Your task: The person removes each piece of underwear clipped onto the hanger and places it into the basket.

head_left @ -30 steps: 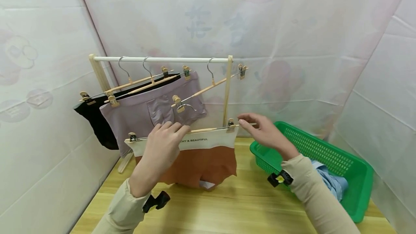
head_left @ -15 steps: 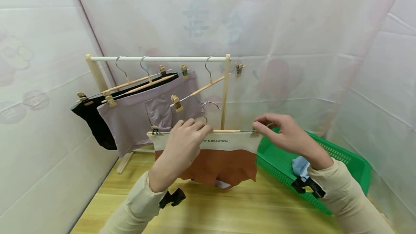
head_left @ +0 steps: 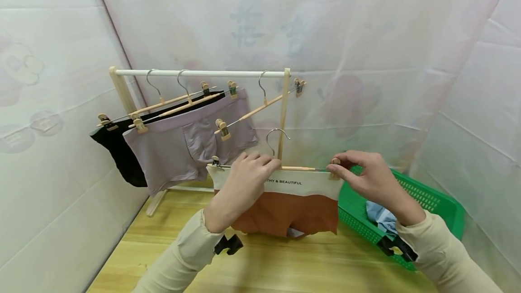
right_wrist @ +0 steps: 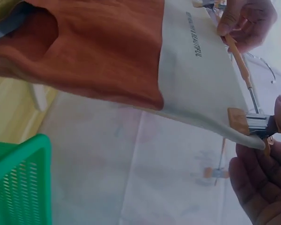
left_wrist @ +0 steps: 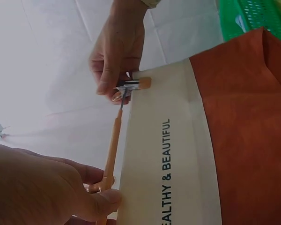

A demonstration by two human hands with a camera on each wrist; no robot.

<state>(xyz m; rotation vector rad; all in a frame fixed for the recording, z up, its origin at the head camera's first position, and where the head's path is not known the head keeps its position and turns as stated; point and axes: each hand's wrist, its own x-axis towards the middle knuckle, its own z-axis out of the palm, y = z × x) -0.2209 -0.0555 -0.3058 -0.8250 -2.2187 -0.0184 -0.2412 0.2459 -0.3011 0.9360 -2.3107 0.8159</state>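
Note:
Rust-orange underpants (head_left: 289, 211) with a cream waistband hang from a wooden clip hanger (head_left: 299, 168) in front of the rack. My left hand (head_left: 240, 184) grips the middle of the hanger's bar, below its metal hook (head_left: 278, 134). At the bar's right end, my right hand (head_left: 368, 182) pinches the hanger's clip (right_wrist: 250, 123) between thumb and fingers. That clip's jaws lie over the waistband's corner in the right wrist view. The left clip (head_left: 215, 162) sits at the waistband's other corner. Part of the printed lettering is behind my left hand.
A rack (head_left: 203, 73) at the back left carries black underpants (head_left: 122, 157), lilac underpants (head_left: 171, 153) and a bare clip hanger (head_left: 252, 112). To the right, a green basket (head_left: 456, 220) holds light-blue cloth (head_left: 380, 215). The wooden table (head_left: 171, 257) lies below.
The hanger and underpants have moved right, away from the lilac pair, with my left hand. My right hand has moved right and now pinches the right clip, which it was beside earlier.

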